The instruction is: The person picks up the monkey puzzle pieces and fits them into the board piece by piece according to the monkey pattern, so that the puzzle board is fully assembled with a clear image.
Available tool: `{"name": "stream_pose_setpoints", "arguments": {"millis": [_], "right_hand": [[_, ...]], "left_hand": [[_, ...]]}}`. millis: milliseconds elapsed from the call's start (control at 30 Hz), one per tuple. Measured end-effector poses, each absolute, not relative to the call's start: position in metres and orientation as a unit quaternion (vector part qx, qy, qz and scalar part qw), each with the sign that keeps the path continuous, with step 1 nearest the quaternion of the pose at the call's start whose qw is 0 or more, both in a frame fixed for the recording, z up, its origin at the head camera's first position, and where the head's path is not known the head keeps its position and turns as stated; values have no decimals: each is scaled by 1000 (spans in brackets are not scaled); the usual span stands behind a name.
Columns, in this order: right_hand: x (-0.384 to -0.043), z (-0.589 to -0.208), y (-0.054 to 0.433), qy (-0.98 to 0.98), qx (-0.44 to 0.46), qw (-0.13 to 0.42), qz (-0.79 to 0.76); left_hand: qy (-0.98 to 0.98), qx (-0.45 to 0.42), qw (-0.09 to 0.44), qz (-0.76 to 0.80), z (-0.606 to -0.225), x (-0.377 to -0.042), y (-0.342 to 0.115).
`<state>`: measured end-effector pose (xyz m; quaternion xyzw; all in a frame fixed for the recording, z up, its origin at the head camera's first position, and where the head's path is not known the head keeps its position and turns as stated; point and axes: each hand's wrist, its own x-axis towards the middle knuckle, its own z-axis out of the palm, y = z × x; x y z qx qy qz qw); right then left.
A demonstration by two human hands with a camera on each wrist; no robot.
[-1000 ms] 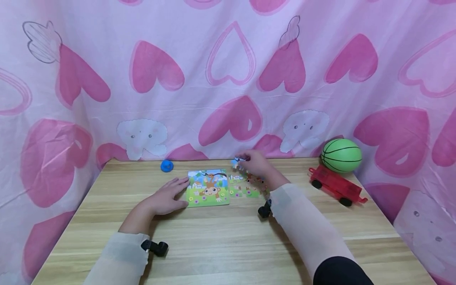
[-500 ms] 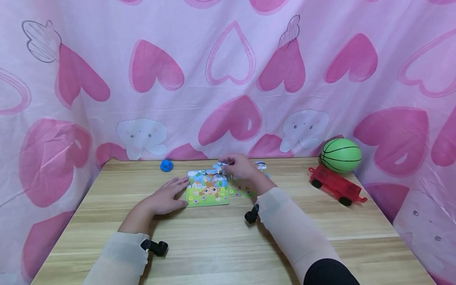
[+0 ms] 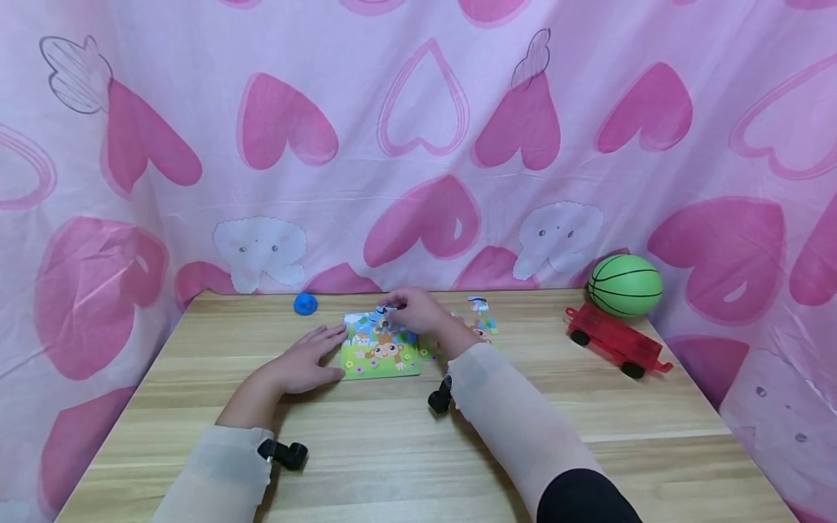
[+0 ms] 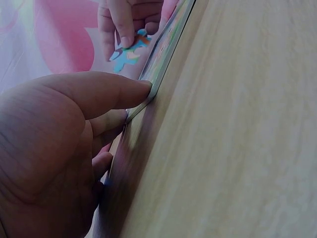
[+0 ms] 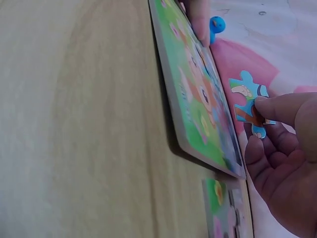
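A square puzzle board (image 3: 381, 363) with a monkey picture lies flat near the middle of the table. My left hand (image 3: 301, 367) rests at its left edge, fingers spread and thumb touching the edge in the left wrist view. Between thumb and fingers, my right hand (image 3: 418, 312) pinches a blue jigsaw piece (image 5: 250, 104) with a brown patch. That piece is held above the board's top part, apart from it. Several joined or loose jigsaw pieces (image 3: 482, 327) lie right of the board, partly hidden by my right hand and wrist.
Behind the left hand sits a small blue toy (image 3: 305, 303). At the right stand a red toy trailer (image 3: 617, 340) with black wheels and a green ball (image 3: 625, 285) behind it. A pink heart-patterned curtain (image 3: 418, 109) hangs along the table's back edge.
My right hand has carried the jigsaw piece leftward, from over the loose pieces to above the board's top part. More loose pieces show at the right. The left hand stays put.
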<state>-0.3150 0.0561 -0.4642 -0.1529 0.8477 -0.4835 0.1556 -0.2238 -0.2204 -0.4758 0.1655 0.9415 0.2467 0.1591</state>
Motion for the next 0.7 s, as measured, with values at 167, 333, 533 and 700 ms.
{"name": "stream_pose_setpoints", "arguments": {"millis": [167, 333, 533, 700], "right_hand": [[-315, -467, 48, 847, -147, 159, -485], [-318, -470, 42, 871, -147, 141, -446], [-321, -474, 37, 874, -140, 146, -442], [-322, -476, 36, 883, -147, 144, -423]], "left_hand": [[941, 168, 158, 246, -476, -224, -221], [941, 169, 157, 247, -475, -224, -222], [940, 170, 159, 250, -474, -223, -221], [939, 167, 163, 252, -472, -223, -221]]}}
